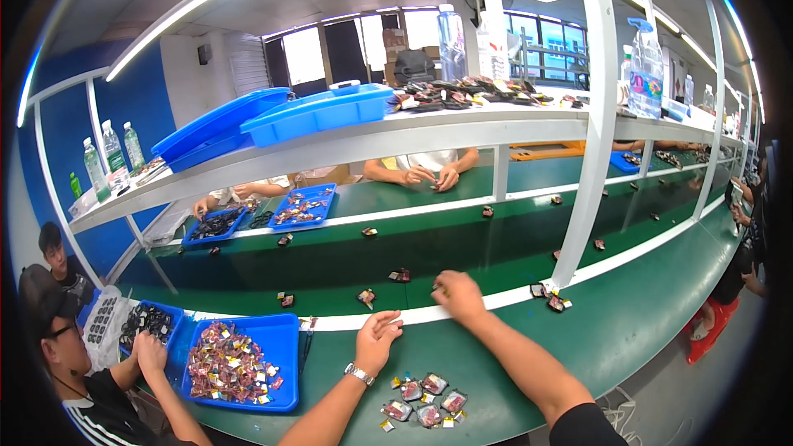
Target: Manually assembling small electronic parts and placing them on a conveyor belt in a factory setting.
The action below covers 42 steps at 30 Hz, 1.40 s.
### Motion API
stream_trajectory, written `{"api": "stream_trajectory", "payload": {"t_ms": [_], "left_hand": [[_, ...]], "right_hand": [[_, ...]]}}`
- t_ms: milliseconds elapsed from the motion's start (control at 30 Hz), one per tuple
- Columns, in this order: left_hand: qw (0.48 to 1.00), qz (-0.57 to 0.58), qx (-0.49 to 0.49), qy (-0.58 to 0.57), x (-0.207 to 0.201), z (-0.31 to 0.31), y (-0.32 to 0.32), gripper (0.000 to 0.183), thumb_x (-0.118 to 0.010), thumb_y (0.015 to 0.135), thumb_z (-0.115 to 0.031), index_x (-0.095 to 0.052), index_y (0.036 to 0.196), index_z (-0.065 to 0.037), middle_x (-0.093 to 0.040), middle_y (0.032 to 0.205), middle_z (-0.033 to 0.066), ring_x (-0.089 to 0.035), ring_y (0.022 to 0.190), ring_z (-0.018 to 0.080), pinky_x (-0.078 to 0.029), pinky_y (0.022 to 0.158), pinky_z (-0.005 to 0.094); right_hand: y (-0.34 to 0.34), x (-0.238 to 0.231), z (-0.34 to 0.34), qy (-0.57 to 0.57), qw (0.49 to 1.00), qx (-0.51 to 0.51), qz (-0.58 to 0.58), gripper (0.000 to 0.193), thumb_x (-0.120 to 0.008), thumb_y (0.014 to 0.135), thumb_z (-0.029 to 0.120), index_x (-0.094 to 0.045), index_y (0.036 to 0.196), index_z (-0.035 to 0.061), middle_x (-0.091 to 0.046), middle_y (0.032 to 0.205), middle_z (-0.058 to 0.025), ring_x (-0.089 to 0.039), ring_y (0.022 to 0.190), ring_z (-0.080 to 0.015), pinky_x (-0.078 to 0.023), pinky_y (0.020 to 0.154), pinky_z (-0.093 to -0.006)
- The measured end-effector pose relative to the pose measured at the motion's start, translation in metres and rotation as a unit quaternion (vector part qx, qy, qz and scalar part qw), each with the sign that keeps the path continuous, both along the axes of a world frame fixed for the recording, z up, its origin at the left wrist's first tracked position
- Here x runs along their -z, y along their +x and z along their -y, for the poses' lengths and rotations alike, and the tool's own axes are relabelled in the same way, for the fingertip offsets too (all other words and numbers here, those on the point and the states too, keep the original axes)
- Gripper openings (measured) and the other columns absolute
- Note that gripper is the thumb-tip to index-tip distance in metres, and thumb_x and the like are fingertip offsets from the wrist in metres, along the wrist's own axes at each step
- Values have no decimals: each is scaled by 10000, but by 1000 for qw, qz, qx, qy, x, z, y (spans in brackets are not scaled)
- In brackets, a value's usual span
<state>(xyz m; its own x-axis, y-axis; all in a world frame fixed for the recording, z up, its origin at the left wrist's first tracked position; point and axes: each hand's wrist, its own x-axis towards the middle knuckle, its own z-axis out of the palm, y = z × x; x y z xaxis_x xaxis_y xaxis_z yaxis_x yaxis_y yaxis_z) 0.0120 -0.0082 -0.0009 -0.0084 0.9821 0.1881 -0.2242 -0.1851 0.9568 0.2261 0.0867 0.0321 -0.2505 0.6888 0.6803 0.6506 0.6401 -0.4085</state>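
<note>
My left hand (378, 342), with a metal-banded watch (358, 374) on its wrist, hovers near the white rail; its loosely bent fingers are apart and nothing shows in them. Stretched out over the green conveyor belt (330, 268), my right hand (459, 296) has its fingers curled together, and what they hold, if anything, is hidden. On the green bench between my forearms lies a small group of electronic assemblies (428, 400) with clear rounded casings and yellow-and-white parts. Nearest to my right hand on the belt is a dark small assembly (400, 275); another assembly (367, 297) lies closer to my left hand.
Left of my arm, a blue tray (289, 363) holds many small pinkish parts. A co-worker (91, 380) reaches into another blue tray (175, 322) of black parts. A white post (588, 132) rises at right, and a shelf (347, 136) with blue trays and bottles spans above the belt.
</note>
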Motion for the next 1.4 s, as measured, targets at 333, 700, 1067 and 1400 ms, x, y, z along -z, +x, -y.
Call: {"api": "stream_trajectory", "payload": {"t_ms": [333, 700, 1067, 1400], "left_hand": [[990, -115, -82, -15, -1, -4, -11, 99, -552, 901, -24, -574, 995, -2, -679, 903, 88, -617, 706, 111, -503, 601, 232], [995, -47, -10, -92, -5, -6, -25, 213, -484, 980, -193, -570, 1021, -2, -668, 905, 105, -609, 660, 118, -501, 568, 238], [958, 34, 235, -161, -5, -2, -20, 372, -508, 983, -145, -475, 1328, -10, -624, 1081, 83, -634, 950, 164, -558, 839, 311], [975, 19, 177, -134, -14, 6, -8, 339, -457, 988, -84, -445, 1306, 33, -577, 1201, 146, -620, 1067, 229, -538, 937, 352]], "right_hand": [[-63, 12, -61, -111, 980, 118, 114, 713, -770, 727, 319, -494, 1295, -13, -604, 1202, -183, -519, 1154, -387, -454, 945, -416], [-31, -28, 15, -255, 936, -242, -22, 741, -812, 713, 126, -438, 1349, 51, -681, 1079, -98, -640, 1012, -217, -464, 955, -361], [-13, -16, 85, -110, 943, -311, 30, 467, -668, 800, 85, -557, 1253, 96, -550, 1266, -101, -494, 1193, -305, -408, 1017, -406], [-4, -13, 76, -9, 954, -276, 113, 356, -675, 769, 52, -645, 1116, 124, -549, 1261, -101, -520, 1165, -309, -426, 992, -422]]}}
